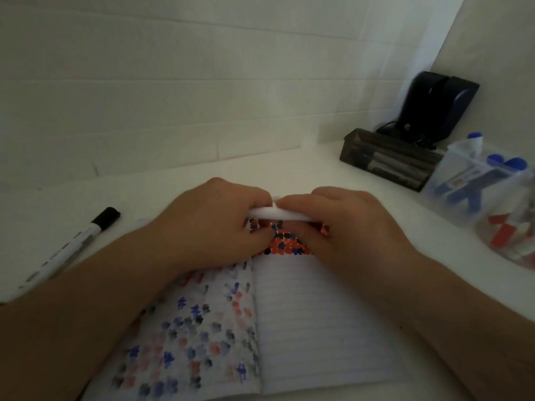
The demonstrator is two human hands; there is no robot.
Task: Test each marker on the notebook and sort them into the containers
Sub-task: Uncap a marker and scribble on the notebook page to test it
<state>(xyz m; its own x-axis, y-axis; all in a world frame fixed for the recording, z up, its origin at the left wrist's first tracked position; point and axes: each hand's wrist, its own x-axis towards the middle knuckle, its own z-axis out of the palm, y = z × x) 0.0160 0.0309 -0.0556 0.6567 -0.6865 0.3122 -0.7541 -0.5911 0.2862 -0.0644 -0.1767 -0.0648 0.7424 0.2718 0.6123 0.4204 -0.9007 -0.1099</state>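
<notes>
An open lined notebook lies in front of me, its left page and top covered with red, blue and black test marks. Over its upper edge both hands grip one white marker held level. My left hand curls around the marker's left end, and my right hand curls around its right end. The marker's cap and colour are hidden by my fingers. A black-capped white marker lies on the table to the left.
At the right stand a dark container with markers, a clear container of blue markers and a clear container of red ones. A black device stands behind them against the white wall.
</notes>
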